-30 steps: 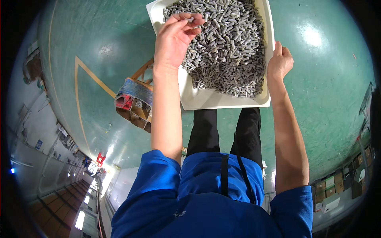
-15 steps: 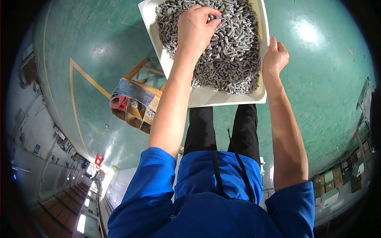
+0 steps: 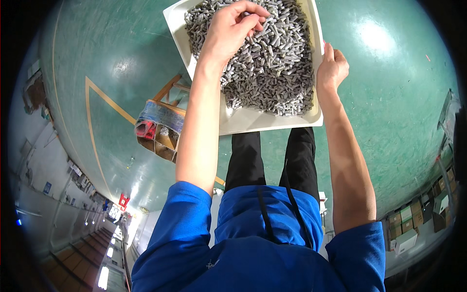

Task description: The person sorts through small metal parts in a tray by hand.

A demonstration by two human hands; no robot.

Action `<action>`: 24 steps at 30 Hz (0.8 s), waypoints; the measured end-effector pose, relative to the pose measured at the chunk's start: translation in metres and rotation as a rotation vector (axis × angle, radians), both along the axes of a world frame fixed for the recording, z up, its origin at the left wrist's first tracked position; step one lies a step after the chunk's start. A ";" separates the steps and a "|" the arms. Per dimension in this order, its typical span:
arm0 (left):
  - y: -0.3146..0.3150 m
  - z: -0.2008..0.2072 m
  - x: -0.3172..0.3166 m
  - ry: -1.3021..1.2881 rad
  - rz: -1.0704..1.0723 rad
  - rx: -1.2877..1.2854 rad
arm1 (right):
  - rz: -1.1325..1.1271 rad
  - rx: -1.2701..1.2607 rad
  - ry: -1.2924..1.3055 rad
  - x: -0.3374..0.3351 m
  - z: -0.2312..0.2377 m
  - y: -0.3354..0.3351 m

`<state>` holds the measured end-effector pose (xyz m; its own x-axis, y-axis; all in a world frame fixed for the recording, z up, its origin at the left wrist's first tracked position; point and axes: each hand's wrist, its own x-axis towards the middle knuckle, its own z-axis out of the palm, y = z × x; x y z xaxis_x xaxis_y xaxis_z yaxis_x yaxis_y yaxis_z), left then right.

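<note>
A cream-white tray [image 3: 262,122] at the top of the head view holds a heap of small grey, stubby cylinder-like pieces [image 3: 279,73]. Over the heap's far left part is my left hand [image 3: 229,30], its fingers curled in toward the thumb at the pieces. What lies between those fingers is hidden. With closed fingers, my right hand [image 3: 332,69] grips the tray's right rim; the fingers under the rim are partly out of sight.
Left of the tray stands a wooden stool [image 3: 168,88], beside a divided box [image 3: 158,127] with a red item and small metal parts. Cartons [image 3: 406,219] are stacked far right. A yellow line [image 3: 109,97] marks the green floor.
My left hand has shifted slightly left; the grey piece seen pinched at its fingertips no longer shows there. The tray and my right hand have moved a little to the left.
</note>
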<state>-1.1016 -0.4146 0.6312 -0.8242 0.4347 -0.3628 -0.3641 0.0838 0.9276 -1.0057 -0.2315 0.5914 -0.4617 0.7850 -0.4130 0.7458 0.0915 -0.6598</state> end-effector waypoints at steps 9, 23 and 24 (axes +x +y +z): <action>0.028 0.008 0.000 0.625 -0.001 -0.582 | -0.007 0.017 -0.015 -0.004 -0.001 0.001; 0.033 -0.002 0.006 0.685 0.070 -0.442 | 0.001 0.041 -0.033 0.001 -0.005 0.014; 0.035 0.003 0.005 0.520 0.064 -0.533 | -0.001 0.045 -0.037 0.002 -0.007 0.016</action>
<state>-1.0967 -0.3798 0.6343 -0.9647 0.2547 -0.0672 0.0917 0.5637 0.8209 -1.0035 -0.2158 0.5844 -0.4465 0.8035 -0.3938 0.7694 0.1200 -0.6274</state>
